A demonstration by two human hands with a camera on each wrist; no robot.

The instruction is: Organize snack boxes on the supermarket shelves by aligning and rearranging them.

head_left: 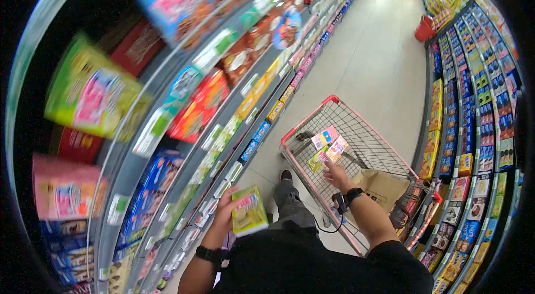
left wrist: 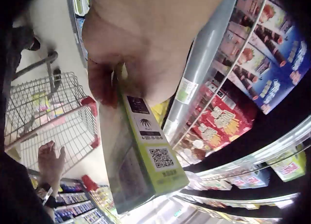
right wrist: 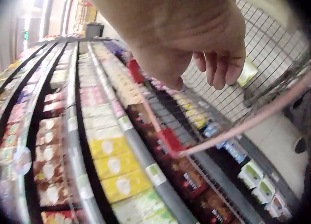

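Note:
My left hand [head_left: 222,215] grips a green snack box [head_left: 249,210] close to my body, beside the left shelf. In the left wrist view the fingers [left wrist: 99,83] curl round the box [left wrist: 146,158], whose side with QR codes shows. My right hand [head_left: 336,174] reaches into the red-rimmed shopping cart [head_left: 309,118], its fingertips just short of two pink boxes [head_left: 330,143] lying on the cart's mesh. Seen from the right wrist, that hand [right wrist: 218,63] hangs with relaxed fingers and holds nothing, over the cart's wire wall [right wrist: 272,44].
Shelves of snack boxes [head_left: 195,104] run along my left, and another stocked shelf [head_left: 473,116] lines the right. A brown paper bag [head_left: 382,185] lies in the cart. The tiled aisle floor [head_left: 379,60] stretches ahead to a red basket [head_left: 424,29].

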